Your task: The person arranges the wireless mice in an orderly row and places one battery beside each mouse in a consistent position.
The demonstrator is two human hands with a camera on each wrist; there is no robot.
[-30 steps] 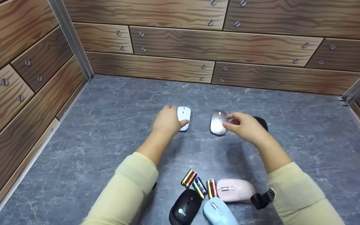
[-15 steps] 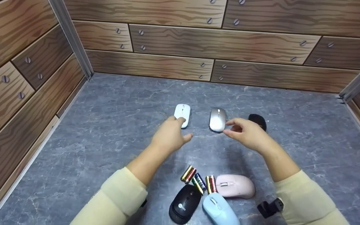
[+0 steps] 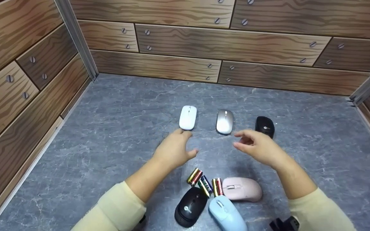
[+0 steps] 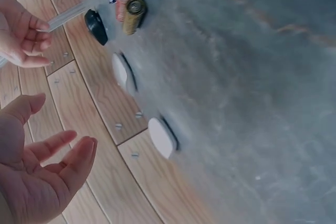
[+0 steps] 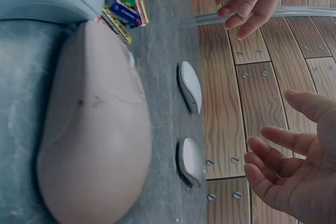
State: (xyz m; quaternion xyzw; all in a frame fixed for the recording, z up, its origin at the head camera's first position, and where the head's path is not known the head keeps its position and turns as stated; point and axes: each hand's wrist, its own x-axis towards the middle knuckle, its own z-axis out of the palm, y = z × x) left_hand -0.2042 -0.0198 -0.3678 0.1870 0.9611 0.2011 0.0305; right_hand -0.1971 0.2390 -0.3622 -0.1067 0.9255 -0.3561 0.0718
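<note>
My left hand (image 3: 173, 147) hovers just in front of the white mouse (image 3: 188, 117), fingers relaxed and holding nothing. My right hand (image 3: 260, 148) is in the air near the silver mouse (image 3: 224, 122), fingers loosely bent and spread from the thumb. Partly behind that hand sits a small black mouse (image 3: 264, 125). Both wrist views show the left palm (image 4: 42, 177) and right palm (image 5: 299, 166) bare. Closer to me are a larger black mouse (image 3: 191, 207), a light blue mouse (image 3: 227, 213) and a pink mouse (image 3: 242, 189).
Several batteries (image 3: 205, 186) lie in pairs between the hands and the near mice. Wood-patterned panels (image 3: 178, 67) wall the grey marbled surface (image 3: 108, 134) at the back and sides. A black device (image 3: 284, 223) shows by the right sleeve.
My left hand has let go of the white mouse and drawn back toward me. The right hand has pulled back from the silver mouse, uncovering more of the small black one.
</note>
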